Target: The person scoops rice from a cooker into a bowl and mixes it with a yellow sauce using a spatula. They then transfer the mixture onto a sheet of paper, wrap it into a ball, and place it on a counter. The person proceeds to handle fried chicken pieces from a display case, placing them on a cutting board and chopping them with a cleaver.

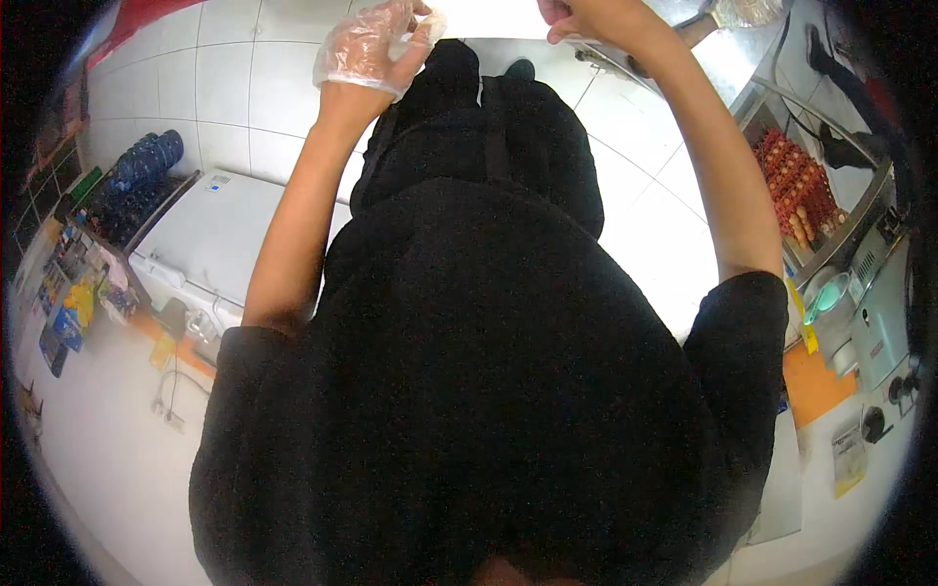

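Observation:
My left hand (385, 44), in a clear thin plastic glove, is raised at the top edge with its fingers bent beside a bright white surface (491, 20). On the other side of that surface is my right hand (579, 18), bare, its fingers curled at the corner. Glare and the picture's edge hide most of the surface and the fingertips, so I cannot tell whether either hand holds something. Right of my right hand, a brown handle-like or arm-like shape leads to something wrapped in clear plastic (751, 9) over a shiny metal counter (733, 62).
At left stand a white chest freezer (212, 220) and blue plastic water bottles (150, 157). Red egg trays (795, 176) with eggs lie at right behind a metal frame. Below them is a clear container with a pale green spoon (828, 297). White floor tiles (220, 88) surround my legs.

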A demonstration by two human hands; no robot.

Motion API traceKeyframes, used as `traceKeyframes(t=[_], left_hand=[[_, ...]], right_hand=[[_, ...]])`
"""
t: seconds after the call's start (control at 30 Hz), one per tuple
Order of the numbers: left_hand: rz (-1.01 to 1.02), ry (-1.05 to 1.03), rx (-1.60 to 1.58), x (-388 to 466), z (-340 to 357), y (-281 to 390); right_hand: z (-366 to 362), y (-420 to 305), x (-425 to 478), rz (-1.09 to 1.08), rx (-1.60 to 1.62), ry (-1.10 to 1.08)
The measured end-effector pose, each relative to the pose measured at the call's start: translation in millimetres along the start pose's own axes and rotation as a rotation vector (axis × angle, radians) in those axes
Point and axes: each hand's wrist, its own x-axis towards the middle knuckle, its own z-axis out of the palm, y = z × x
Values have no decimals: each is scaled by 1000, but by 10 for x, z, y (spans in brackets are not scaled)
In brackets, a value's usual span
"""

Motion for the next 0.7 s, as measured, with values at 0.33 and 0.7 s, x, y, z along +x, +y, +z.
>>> traceKeyframes(t=[0.33, 0.7], left_hand=[[-32, -22, -43, -33, 6, -26], [-25, -8, -29, -34, 5, -25]], right_hand=[[-33, -80, -106, -25, 9, 51], [32, -48, -196, -154, -245, 27]])
